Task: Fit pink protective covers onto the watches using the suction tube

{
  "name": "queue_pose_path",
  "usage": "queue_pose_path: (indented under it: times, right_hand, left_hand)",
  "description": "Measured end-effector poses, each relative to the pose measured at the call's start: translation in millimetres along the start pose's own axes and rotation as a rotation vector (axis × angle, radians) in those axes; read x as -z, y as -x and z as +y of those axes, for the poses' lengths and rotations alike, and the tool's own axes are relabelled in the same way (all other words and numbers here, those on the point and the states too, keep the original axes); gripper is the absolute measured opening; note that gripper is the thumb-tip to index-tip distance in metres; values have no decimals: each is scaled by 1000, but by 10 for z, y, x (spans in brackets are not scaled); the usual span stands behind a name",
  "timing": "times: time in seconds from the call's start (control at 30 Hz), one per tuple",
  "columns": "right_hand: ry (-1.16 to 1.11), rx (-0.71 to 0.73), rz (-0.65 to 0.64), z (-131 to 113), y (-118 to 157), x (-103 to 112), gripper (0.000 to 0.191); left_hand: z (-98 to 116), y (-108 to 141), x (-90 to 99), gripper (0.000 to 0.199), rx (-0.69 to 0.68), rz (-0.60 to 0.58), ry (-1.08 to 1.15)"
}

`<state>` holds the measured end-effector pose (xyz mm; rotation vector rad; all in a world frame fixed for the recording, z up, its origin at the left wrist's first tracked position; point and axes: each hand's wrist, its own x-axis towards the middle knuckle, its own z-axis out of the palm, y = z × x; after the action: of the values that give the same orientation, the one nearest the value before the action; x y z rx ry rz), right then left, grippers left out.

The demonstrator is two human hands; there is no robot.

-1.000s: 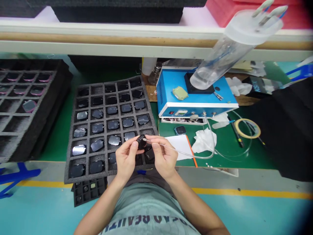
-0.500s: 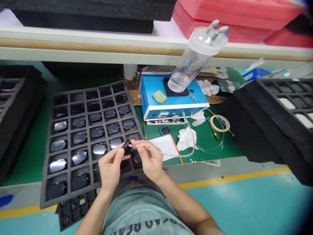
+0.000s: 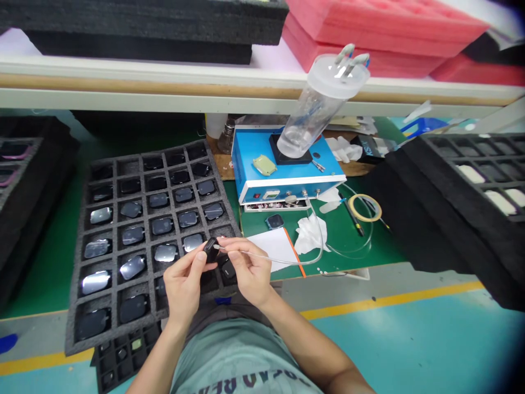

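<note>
A small black watch case (image 3: 211, 249) is pinched between the thumb and fingers of my left hand (image 3: 183, 280), turned on its edge. My right hand (image 3: 251, 271) grips a thin clear tube (image 3: 283, 261), whose pale tip meets the side of the case. From there the tube runs right and curves up to the front of a blue machine (image 3: 250, 164). Below and left of my hands lies a grey foam tray (image 3: 76, 273), with dark, shiny watch-like pieces in most of its compartments. My right fingertips are close beside the case.
A clear cylinder (image 3: 305, 117) stands on the machine. White paper with an orange edge (image 3: 266, 243), a crumpled tissue (image 3: 310, 234) and a tape roll (image 3: 367, 208) lie to the right. Black foam stacks (image 3: 410, 219) flank the bench; a shelf (image 3: 164, 98) crosses above.
The whole view has shifted slightly. Both hands keep the same hold, with the tube tip still against the watch case.
</note>
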<state>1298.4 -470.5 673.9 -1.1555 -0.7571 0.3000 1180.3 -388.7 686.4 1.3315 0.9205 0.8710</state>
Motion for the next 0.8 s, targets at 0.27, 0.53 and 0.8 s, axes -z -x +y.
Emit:
queue_pose_path:
  times: [0.27, 0.53, 0.8]
  right_hand:
    - [-36, -6, -4, -14, -16, -12, 15]
    - [-54, -27, -6, 0, -12, -8, 14]
    - [-99, -32, -8, -20, -11, -10, 14]
  left_hand:
    - [0, 13, 5, 30, 1, 1, 21]
    - [-22, 13, 20, 31, -2, -8, 10]
    - [-42, 19, 34, 28, -9, -14, 35]
